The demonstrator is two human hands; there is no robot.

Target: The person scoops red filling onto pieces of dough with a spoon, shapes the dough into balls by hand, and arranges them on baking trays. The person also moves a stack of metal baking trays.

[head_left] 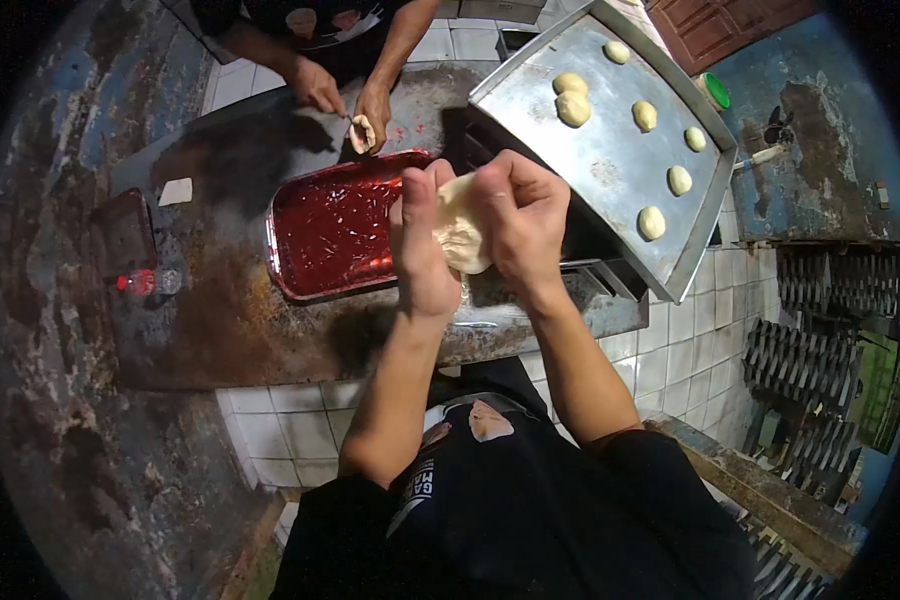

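Observation:
Between my two hands I hold a flattened piece of pale dough, raised above the table. My left hand grips its left edge, thumb pointing up. On the opposite side my right hand has its fingers curled round the dough, with the thumb on top. Just left of and below my hands is a red tray with a glossy dark red filling spread over its bottom. To the right, a large metal tray bears several round dough balls.
Across the table, a co-worker's hands hold an opened dough piece and a thin tool. A small bottle with a red cap lies at the left, near a white paper piece. A green-lidded container stands behind the metal tray.

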